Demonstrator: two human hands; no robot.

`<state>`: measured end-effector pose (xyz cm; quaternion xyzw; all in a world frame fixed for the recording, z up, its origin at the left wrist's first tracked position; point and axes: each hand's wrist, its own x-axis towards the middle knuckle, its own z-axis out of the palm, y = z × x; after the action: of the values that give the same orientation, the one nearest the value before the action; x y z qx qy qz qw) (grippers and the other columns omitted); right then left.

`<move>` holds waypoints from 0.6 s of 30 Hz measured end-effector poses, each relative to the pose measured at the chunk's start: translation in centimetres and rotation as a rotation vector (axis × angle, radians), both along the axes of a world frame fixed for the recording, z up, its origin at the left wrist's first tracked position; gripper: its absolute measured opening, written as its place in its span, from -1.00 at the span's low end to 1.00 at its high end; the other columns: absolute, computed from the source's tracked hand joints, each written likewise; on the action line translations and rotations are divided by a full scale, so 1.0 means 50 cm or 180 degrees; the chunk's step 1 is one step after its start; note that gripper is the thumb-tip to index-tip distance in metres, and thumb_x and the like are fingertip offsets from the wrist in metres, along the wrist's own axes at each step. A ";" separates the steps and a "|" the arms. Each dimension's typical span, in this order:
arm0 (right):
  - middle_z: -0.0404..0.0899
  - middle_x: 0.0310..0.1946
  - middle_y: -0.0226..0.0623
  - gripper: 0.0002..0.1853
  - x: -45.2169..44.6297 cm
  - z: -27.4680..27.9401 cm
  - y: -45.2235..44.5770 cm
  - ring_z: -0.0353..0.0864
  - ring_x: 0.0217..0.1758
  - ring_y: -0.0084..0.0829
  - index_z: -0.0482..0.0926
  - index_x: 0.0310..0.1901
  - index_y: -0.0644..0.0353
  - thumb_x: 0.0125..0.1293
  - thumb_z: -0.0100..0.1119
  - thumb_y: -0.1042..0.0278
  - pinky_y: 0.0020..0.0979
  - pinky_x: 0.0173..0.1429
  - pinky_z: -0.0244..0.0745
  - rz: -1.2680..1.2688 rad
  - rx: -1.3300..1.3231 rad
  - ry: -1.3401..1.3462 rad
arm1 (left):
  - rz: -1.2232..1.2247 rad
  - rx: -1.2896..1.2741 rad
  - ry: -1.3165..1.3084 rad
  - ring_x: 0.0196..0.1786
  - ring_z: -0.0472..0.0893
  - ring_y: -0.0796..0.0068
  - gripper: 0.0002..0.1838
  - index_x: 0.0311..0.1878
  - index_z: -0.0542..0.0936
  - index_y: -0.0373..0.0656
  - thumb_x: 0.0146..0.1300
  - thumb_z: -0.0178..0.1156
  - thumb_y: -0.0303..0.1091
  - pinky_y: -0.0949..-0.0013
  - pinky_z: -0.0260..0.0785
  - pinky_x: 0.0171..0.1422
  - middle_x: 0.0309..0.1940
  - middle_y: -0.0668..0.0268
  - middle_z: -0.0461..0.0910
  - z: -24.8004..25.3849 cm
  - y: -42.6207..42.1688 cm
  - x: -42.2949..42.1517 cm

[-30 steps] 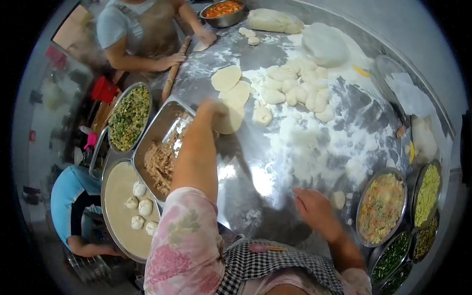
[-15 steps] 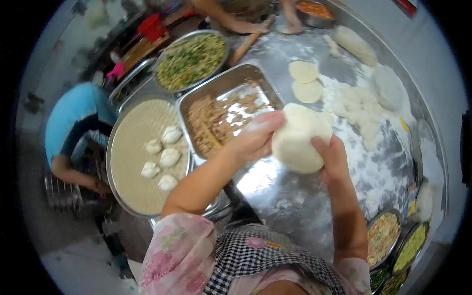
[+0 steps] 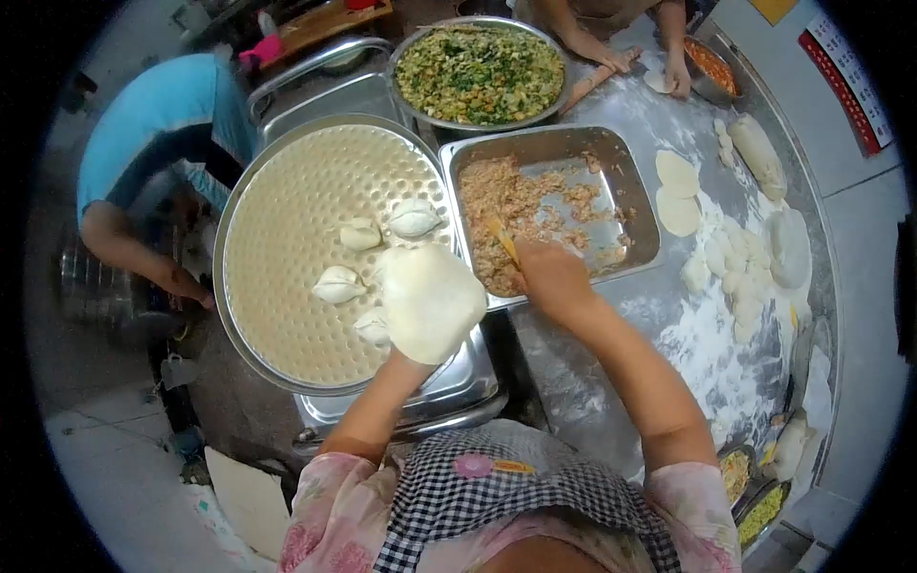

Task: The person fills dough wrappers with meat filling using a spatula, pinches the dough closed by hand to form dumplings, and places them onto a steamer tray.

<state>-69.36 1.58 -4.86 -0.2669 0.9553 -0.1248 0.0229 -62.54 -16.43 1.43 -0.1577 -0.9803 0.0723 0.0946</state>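
A round dough wrapper (image 3: 432, 298) lies draped over my left hand (image 3: 413, 364), whose fingers are hidden under it. This hand is above the lower right part of the perforated tray (image 3: 277, 258), where several pleated dumplings (image 3: 339, 284) sit. My right hand (image 3: 554, 279) is closed around a flat yellow stick (image 3: 502, 239) at the near edge of the rectangular metal pan (image 3: 642, 205). The stick's far end rests in the minced filling (image 3: 492, 191), which is heaped mostly on the pan's left side.
A bowl of chopped green-and-yellow filling (image 3: 478, 72) stands behind the pan. Flat wrappers (image 3: 678, 212) and dough pieces (image 3: 740, 267) lie on the floured metal table (image 3: 602, 382). Across it, another person's hands (image 3: 676, 74) work beside a rolling pin (image 3: 602, 78). A person in blue (image 3: 158, 124) bends at left.
Both hands were on the wrapper over the table. My left hand has carried it left over the tray; my right hand has let go of it and taken hold of the yellow stick.
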 end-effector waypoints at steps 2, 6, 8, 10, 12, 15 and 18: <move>0.59 -0.35 -0.12 -0.76 -0.017 0.002 -0.012 0.59 -0.27 -0.08 0.45 -0.16 0.17 0.20 0.11 0.26 -0.11 -0.19 0.48 -0.0143 0.0770 -0.0175 | 0.0115 -0.0293 0.0474 -0.45 0.51 0.25 -0.95 -0.51 0.53 -0.16 -0.10 0.14 -0.43 0.20 0.38 -0.33 -0.53 0.25 0.49 -0.027 -0.029 0.011; 0.58 -0.38 -0.08 -0.76 -0.054 0.040 0.030 0.60 -0.29 -0.06 0.46 -0.13 0.19 0.16 0.10 0.33 -0.09 -0.18 0.47 0.0149 0.0451 -0.0335 | 0.0649 -0.1132 0.1031 -0.34 0.53 0.33 -0.92 -0.36 0.55 -0.19 0.03 0.13 -0.48 0.24 0.40 -0.26 -0.39 0.22 0.53 -0.103 -0.017 0.032; 0.58 -0.38 -0.02 -0.76 -0.054 0.077 0.052 0.60 -0.28 -0.02 0.50 -0.12 0.18 0.15 0.09 0.38 -0.10 -0.18 0.47 0.0316 0.0929 -0.0370 | -0.0161 0.2588 0.0678 -0.32 0.53 0.33 -0.88 -0.31 0.57 -0.17 0.04 0.15 -0.44 0.22 0.41 -0.24 -0.36 0.21 0.54 -0.212 -0.004 0.030; 0.58 -0.38 0.01 -0.76 -0.047 0.095 0.075 0.58 -0.24 0.01 0.54 -0.13 0.17 0.14 0.08 0.41 -0.09 -0.16 0.46 0.0369 0.0806 -0.0404 | -0.1181 0.4759 0.0504 -0.23 0.51 0.33 -0.81 -0.20 0.54 -0.16 0.08 0.14 -0.41 0.22 0.39 -0.14 -0.27 0.20 0.51 -0.286 0.016 0.033; 0.57 -0.36 0.06 -0.73 -0.029 0.119 0.066 0.58 -0.23 0.02 0.56 -0.12 0.22 0.12 0.09 0.43 -0.08 -0.16 0.43 0.0148 0.1022 -0.0916 | -0.2571 0.6591 -0.0690 -0.07 0.46 0.33 -0.72 -0.03 0.44 -0.15 0.16 0.12 -0.38 0.23 0.32 0.03 -0.11 0.20 0.46 -0.323 0.064 0.016; 0.57 -0.33 0.08 -0.74 -0.030 0.103 0.063 0.58 -0.23 0.02 0.56 -0.10 0.25 0.20 0.06 0.37 -0.08 -0.13 0.43 0.0295 0.1009 -0.1188 | -0.5007 0.7927 -0.2967 0.18 0.38 0.34 -0.55 0.22 0.29 -0.14 0.29 0.08 -0.33 0.24 0.21 0.29 0.13 0.20 0.38 -0.342 0.101 -0.005; 0.56 -0.31 0.09 -0.70 -0.031 0.115 0.048 0.56 -0.21 0.03 0.55 -0.03 0.24 0.25 0.04 0.33 -0.07 -0.10 0.43 0.0367 0.0841 -0.1573 | -0.1214 0.4338 0.0060 0.27 0.35 0.34 -0.44 0.35 0.19 -0.14 0.31 0.10 -0.32 0.25 0.15 0.40 0.24 0.21 0.34 -0.328 0.041 0.039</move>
<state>-70.90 4.00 0.90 -0.2769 0.9120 -0.0589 0.2967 -60.58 -14.38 -14.96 -0.2317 -0.7617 -0.5739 0.1918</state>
